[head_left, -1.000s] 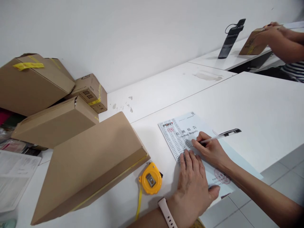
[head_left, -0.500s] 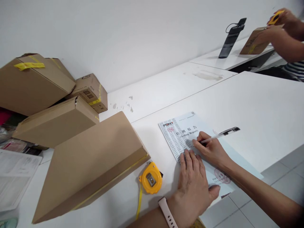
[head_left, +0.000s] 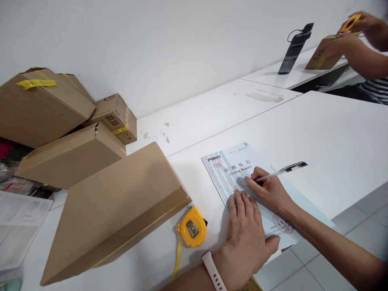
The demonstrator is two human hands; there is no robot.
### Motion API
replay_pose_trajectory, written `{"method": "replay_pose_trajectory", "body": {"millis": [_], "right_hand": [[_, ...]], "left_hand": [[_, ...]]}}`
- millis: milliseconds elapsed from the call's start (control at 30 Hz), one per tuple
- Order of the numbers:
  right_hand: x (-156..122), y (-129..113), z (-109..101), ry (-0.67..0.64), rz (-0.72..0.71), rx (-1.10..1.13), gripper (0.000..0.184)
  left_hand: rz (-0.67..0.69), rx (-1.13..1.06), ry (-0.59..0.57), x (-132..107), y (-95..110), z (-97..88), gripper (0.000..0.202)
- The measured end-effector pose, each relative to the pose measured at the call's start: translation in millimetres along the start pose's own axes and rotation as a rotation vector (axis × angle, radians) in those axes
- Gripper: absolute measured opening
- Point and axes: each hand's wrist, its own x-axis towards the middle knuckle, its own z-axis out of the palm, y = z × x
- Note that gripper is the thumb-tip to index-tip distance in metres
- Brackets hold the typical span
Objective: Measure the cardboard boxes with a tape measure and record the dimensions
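My right hand is closed around a pen with a clear barrel and black cap end, its tip hidden behind my fingers. Under both hands lies a pale blue booklet headed "Testing Report", with a red stamp near its lower edge. My left hand lies flat on the booklet, fingers stretched out and holding nothing. A yellow tape measure rests on the table to the left of that hand, its strap trailing toward the front.
A flat cardboard box lies left of the tape measure. More cartons are stacked behind it, beside printed sheets. Toward the back right stands a dark bottle. Beyond it, another person's hands hold a yellow tape measure at a small box.
My hands and the pen have barely moved. At the back right, the other person's tape measure has shifted slightly left and down.
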Motion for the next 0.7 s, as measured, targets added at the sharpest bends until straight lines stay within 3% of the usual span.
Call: {"method": "replay_pose_trajectory", "body": {"millis": [700], "right_hand": [[0.5, 1.3, -1.7, 0.011, 0.014, -0.025, 0.027]], "left_hand": [[0.01, -0.014, -0.006, -0.2, -0.9, 0.2, 0.087]]}}
